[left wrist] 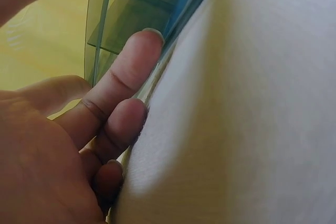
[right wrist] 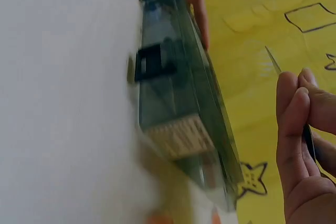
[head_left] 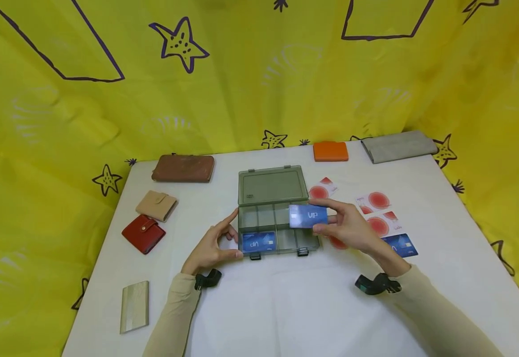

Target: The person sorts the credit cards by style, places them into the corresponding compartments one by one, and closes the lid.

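A green translucent divided box (head_left: 258, 216) lies with its lid (head_left: 273, 185) folded back away from me. My left hand (head_left: 212, 248) touches the box's left side, index finger near the hinge and thumb at the front corner; in the left wrist view its fingertips lie right along the box wall. One blue VIP card (head_left: 259, 242) sits in the front left compartment. My right hand (head_left: 346, 225) pinches another blue VIP card (head_left: 308, 216) by its right edge, over the right-hand compartments. In the right wrist view, this card is edge-on between thumb and fingers.
Red-and-white cards (head_left: 378, 225) and a blue card (head_left: 400, 245) lie on the right. Brown (head_left: 183, 168), beige (head_left: 156, 205), red (head_left: 144, 233) and pale gold (head_left: 134, 307) wallets lie left. An orange wallet (head_left: 330, 151) and a grey wallet (head_left: 399, 147) lie behind, before a yellow cloth (head_left: 241, 99).
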`<state>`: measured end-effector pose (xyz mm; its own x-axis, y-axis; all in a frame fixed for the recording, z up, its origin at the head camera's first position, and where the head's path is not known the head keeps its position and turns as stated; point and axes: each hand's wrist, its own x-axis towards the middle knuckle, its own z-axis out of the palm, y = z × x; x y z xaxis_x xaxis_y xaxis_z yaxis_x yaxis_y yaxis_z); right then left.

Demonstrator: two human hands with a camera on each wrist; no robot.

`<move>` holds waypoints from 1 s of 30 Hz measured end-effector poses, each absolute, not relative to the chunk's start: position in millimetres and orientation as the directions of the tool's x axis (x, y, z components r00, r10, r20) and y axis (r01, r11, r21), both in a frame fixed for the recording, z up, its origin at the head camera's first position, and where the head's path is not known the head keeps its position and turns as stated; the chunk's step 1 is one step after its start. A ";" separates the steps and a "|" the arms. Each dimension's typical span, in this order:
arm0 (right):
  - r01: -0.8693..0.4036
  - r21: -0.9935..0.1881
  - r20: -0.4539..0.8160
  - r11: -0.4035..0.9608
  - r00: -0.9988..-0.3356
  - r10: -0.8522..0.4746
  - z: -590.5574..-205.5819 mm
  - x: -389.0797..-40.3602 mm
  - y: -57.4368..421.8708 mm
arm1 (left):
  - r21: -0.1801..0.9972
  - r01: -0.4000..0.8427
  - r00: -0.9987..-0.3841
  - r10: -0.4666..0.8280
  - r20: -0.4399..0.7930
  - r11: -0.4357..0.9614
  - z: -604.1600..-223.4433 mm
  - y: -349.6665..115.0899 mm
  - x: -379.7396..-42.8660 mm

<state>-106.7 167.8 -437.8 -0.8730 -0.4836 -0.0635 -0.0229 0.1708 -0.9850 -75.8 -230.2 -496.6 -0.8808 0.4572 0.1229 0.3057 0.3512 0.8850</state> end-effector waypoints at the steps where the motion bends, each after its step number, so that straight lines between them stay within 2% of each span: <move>1: -0.022 -0.987 -0.062 0.161 -0.862 -0.503 -439.2 -108.2 161.4 | 0.885 0.306 -0.881 0.457 0.124 0.350 -496.5 -230.5 -76.0; 7: -0.062 -0.992 -0.015 0.106 -0.798 -0.603 -448.0 -112.3 122.8 | 0.896 0.290 -0.883 0.456 0.115 0.336 -496.5 -230.7 -76.4; 14: -0.415 -0.879 0.175 0.235 -0.739 -0.650 -457.4 -114.0 87.7 | 0.890 0.310 -0.880 0.456 0.135 0.335 -498.0 -230.8 -77.8; 17: -0.493 -0.826 0.210 0.273 -0.719 -0.662 -458.0 -114.1 79.0 | 0.892 0.300 -0.882 0.454 0.124 0.339 -496.8 -230.0 -77.7; 25: -0.609 -0.680 0.150 0.408 -0.660 -0.736 -453.3 -111.7 66.0 | 0.888 0.296 -0.886 0.449 0.116 0.353 -495.2 -230.0 -76.6; 30: -0.604 -0.649 0.106 0.463 -0.674 -0.731 -449.9 -108.1 66.8 | 0.888 0.278 -0.890 0.446 0.095 0.367 -496.8 -232.2 -77.5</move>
